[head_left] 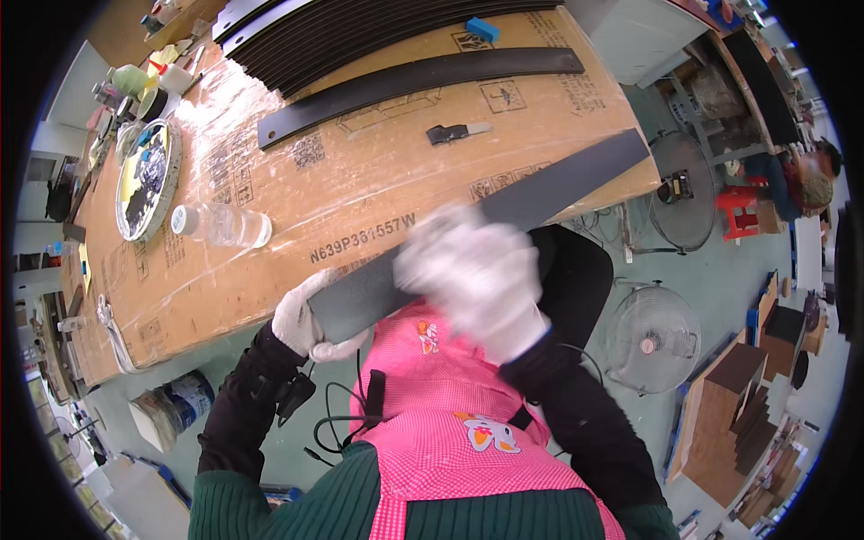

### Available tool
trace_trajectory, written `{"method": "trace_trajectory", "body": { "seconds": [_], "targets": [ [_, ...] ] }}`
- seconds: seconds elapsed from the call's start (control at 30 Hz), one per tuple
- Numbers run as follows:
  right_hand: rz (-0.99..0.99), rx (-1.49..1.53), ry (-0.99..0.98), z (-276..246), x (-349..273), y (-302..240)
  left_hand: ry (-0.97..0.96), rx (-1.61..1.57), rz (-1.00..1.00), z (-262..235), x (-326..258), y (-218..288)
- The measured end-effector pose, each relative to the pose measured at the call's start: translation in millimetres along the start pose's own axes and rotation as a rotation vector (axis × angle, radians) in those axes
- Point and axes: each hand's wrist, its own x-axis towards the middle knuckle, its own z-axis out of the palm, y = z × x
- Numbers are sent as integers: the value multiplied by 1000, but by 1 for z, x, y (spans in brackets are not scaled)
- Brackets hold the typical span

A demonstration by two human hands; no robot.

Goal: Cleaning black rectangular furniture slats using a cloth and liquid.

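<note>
Black and matte, the long flat strip (pixel 504 220) is running diagonally from lower left of centre up toward the right edge of the cardboard-covered table (pixel 270 270). In the head view, the left hand (pixel 301 319), in a white glove, is closing around the strip's lower end, fingers wrapping under it. The right hand (pixel 477 274), also gloved in white, is blurring with motion over the strip's middle; it is lying on the strip, but I cannot tell whether it is gripping or merely rubbing.

The strip looks stiff enough to hold its own line, since it is spanning from hand to table edge without sagging, and thin and light, I would judge. Its smooth face may be slippery under cloth gloves, so holding it by the end and the long edges seems soundest.

Counting: one strip in hand, one more curved black strip (pixel 423 79) lying alone at the upper centre, and a stack of similar strips (pixel 297 40) at the top, too many to count. One scraper knife (pixel 457 132), one blue block (pixel 482 29), one clear plastic bottle (pixel 220 225) on its side, one round tin (pixel 148 180), two floor fans (pixel 652 337) at the right, one tub (pixel 175 407) on the floor at lower left.
</note>
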Motion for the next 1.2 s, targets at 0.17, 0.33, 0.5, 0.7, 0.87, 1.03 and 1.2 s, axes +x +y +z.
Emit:
{"method": "trace_trajectory", "body": {
  "seconds": [0.17, 0.33, 0.5, 0.7, 0.87, 1.03, 1.2],
  "targets": [
    [436, -444, 322, -58, -20, 181, -506, -113, -223, -25, 22, 13],
    [241, -321, 43, 8, 14, 52, -284, -141, -113, -34, 10, 2],
    [-150, 198, 31, 86, 10, -98, -239, 84, 231, -76, 8, -23],
    [274, -575, -121, -19, 28, 140, -34, -85, 106, -116, -48, -13],
    [730, -807, 19, -89, 9, 285, 521, 7, 186, -113, -12, -13],
    [598, -831, -140, -18, 35, 178, 451, 237, 261, -165, -34, -8],
    [504, -387, -292, 4, 26, 44, 140, 233, 124, -114, -31, 1]
  ]
}}
